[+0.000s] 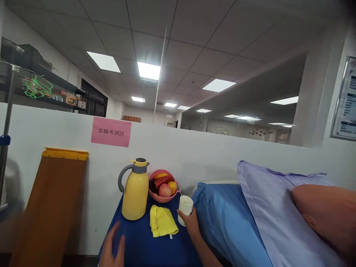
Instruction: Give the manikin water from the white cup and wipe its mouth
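My right hand [191, 221] is wrapped round a white cup [185, 204], which stands upright at the right side of the blue-covered table [139, 246]. A thin handle, perhaps a spoon's, shows by the cup's rim. My left hand [112, 248], blurred, is raised over the table's front left with fingers apart and nothing in them. Beyond it stands a yellow thermos jug [135, 196] with a grey handle. A folded yellow cloth [162, 221] lies between jug and cup. Behind the cloth, a pink bowl [162, 199] holds several fruits, a peach [165, 190] among them.
On the right is a bed with a blue pillow [228, 218], a lilac pillow [274, 211] and a mannequin's head [325, 211]. A brown board [55, 204] leans on the white partition [208, 155] at left. A metal pole [7, 111] stands far left.
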Action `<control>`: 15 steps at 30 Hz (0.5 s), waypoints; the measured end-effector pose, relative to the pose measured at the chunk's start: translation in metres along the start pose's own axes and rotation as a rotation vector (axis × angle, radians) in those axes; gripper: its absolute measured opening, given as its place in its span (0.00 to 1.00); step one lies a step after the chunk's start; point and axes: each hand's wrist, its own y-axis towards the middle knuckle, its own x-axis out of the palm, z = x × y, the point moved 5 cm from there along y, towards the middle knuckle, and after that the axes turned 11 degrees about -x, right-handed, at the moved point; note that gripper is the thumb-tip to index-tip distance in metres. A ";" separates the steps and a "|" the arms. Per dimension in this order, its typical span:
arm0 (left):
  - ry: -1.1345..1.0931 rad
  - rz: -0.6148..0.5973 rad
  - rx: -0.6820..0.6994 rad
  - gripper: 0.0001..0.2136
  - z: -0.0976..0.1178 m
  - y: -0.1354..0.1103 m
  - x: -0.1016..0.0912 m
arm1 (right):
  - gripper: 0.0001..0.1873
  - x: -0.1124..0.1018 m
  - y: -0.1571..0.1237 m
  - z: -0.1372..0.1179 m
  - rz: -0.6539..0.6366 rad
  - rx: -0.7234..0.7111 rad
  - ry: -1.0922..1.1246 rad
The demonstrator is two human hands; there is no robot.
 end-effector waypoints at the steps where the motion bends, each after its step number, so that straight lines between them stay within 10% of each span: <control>1: -0.062 0.067 -0.037 0.28 0.019 0.031 -0.001 | 0.39 0.000 0.001 -0.002 0.003 0.008 0.002; 7: 0.003 0.072 0.047 0.23 0.124 0.157 0.002 | 0.34 0.001 -0.020 -0.032 -0.060 0.026 0.057; 15: 0.222 0.014 0.171 0.15 0.160 0.155 0.009 | 0.35 0.024 -0.095 -0.107 -0.155 0.032 0.221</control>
